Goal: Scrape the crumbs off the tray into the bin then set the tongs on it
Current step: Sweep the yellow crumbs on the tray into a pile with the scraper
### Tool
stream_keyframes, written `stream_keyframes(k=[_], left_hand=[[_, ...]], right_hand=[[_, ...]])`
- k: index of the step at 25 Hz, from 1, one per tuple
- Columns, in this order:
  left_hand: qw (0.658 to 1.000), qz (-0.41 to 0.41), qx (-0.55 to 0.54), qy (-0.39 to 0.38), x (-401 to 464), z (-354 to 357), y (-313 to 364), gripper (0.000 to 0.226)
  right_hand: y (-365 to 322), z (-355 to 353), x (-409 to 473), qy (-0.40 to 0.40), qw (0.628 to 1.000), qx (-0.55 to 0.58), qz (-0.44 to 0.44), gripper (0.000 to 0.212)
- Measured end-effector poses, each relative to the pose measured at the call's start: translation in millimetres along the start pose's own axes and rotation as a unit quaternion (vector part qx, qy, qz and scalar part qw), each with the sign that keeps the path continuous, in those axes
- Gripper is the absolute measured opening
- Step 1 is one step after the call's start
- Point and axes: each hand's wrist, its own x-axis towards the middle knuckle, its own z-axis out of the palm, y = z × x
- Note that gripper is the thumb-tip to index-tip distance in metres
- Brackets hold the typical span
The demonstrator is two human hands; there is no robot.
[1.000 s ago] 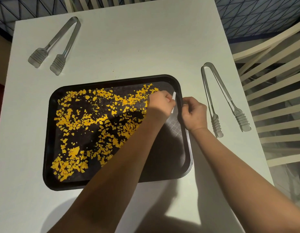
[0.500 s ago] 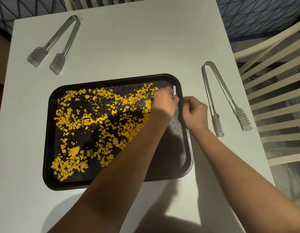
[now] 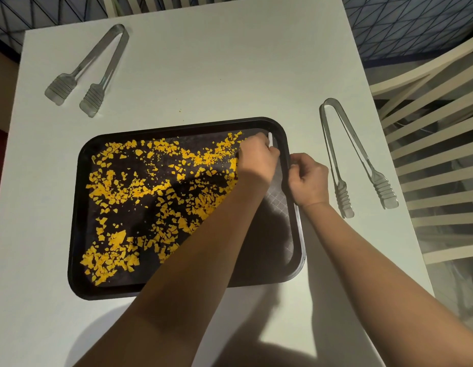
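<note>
Yellow-orange broken crumbs [image 3: 161, 197] lie scattered over most of the dark rectangular plastic tray [image 3: 79, 207], which sits flat near the middle of the white desk [image 3: 217, 75]. Only the tray's right strip, where its gridded floor shows, looks bare. The left hand [image 3: 256, 160] reaches across to the tray's far right corner, fingers curled tight around a small white flat scraper [image 3: 270, 139], of which only the tip shows above the knuckles. The right hand [image 3: 308, 181] is closed on the tray's right rim, pinching it to steady the tray.

Two pairs of clear plastic tongs lie on the desk, both off the tray: one pair [image 3: 354, 157] just beside the right hand, the other pair [image 3: 89, 67] well apart at the far left corner. No bin is in view, so where the crumbs must go cannot be told.

By my reading, the scraping step has barely begun; nearly all the crumbs are unswept. The next move calls for drawing the scraper leftward through the crumbs with its edge flat on the floor of the tray, gathering them into one heap while the right hand holds the rim firm. Tongs wait until the tray is emptied.
</note>
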Motion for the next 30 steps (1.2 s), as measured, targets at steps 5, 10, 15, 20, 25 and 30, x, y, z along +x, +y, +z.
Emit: stream_keyframes(k=[5, 10, 15, 20, 25, 30], left_hand=[[0.999, -0.015, 0.011, 0.041, 0, -12, -3, 0.019], [0.999, 0.001, 0.028, 0.02, -3, -15, -6, 0.024], [0.999, -0.039, 0.031, -0.003, 2, -22, -2, 0.024], [0.996, -0.012, 0.051, -0.067, 13, -27, 6, 0.025], [0.995, 0.008, 0.068, -0.067, 13, -37, 8, 0.025], [0.993, 0.004, 0.083, -0.081, 7, -31, 13, 0.027]], right_hand=[[1, 0, -1, 0.001, 1.0, 0.004, 0.0, 0.032], [2, 1, 0, -0.001, 1.0, 0.007, 0.009, 0.033], [1, 1, 0, 0.001, 1.0, 0.008, 0.008, 0.033], [0, 0, 0, -0.004, 1.0, 0.006, 0.006, 0.033], [2, 1, 1, -0.007, 1.0, 0.006, 0.011, 0.034], [1, 0, 0, -0.003, 1.0, 0.003, 0.002, 0.033]])
